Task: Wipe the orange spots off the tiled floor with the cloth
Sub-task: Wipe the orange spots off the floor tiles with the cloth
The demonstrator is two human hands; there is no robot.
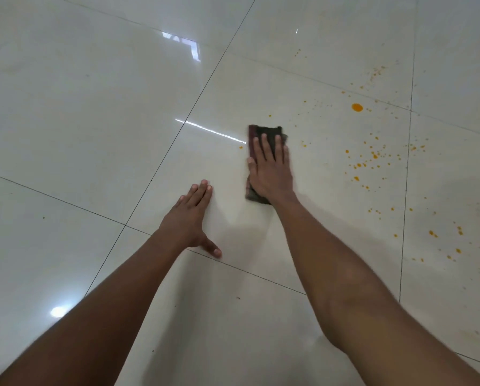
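Right hand (270, 174) lies flat, palm down, pressing the dark folded cloth (263, 132) to the floor (94, 93); fingers straight, not curled round it. Left hand (190, 218) holds nothing, spread flat on tile as a brace, near the cloth's left. Progress looks early: tile around the cloth is mostly clean, 1 small spot just left of it. Most spots (372, 160) sit right of the cloth, including 1 big drop (357, 107) up-right, well apart.

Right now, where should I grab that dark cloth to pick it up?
Pinch the far short edge of the cloth, coming from above. It lies flat and folded, and the right hand covers its near half, so only that end is free.
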